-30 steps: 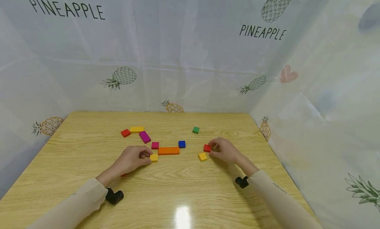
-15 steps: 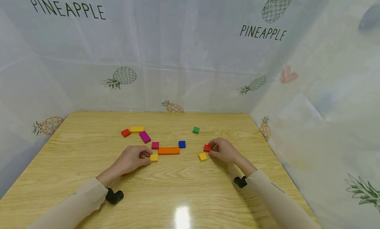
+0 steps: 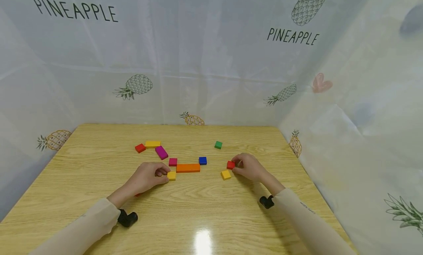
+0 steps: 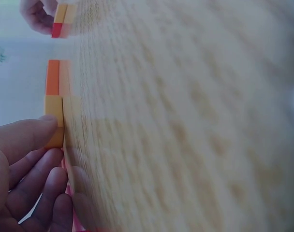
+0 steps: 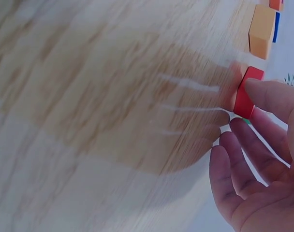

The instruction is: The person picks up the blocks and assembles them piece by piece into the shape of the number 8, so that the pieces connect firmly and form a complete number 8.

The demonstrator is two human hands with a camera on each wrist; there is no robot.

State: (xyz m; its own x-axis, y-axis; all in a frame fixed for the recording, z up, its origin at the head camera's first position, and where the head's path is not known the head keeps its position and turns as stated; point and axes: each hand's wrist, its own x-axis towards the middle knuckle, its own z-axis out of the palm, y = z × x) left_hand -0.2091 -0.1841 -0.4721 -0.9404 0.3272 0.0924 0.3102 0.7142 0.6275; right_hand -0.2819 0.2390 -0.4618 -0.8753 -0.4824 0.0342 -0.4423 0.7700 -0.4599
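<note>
Left hand (image 3: 147, 176) pinches a yellow square block (image 3: 171, 175) between thumb and fingers, left of centre in the head view's lower half, while the right hand (image 3: 249, 167) grips a red block (image 3: 231, 165) by thumb and fingertip, right of centre. Both blocks sit where they did a second ago, and neither hand's hold has visibly changed; only the right sleeve (image 3: 307, 218) and the black wrist device (image 3: 266, 201) beside it have edged slightly toward the left of the frame.

Between the hands, an orange bar (image 3: 188, 168) lies just beside the yellow square, with a pink block (image 3: 173, 162) at its left end and a blue block (image 3: 202, 161) near its right. A second yellow block (image 3: 226, 175) rests just below the red one; a green block (image 3: 218, 144) lies higher up. Farther left, a purple block (image 3: 161, 152), a yellow bar (image 3: 153, 144) and another red block (image 3: 140, 148) keep their places on the wooden table (image 3: 198, 203).
</note>
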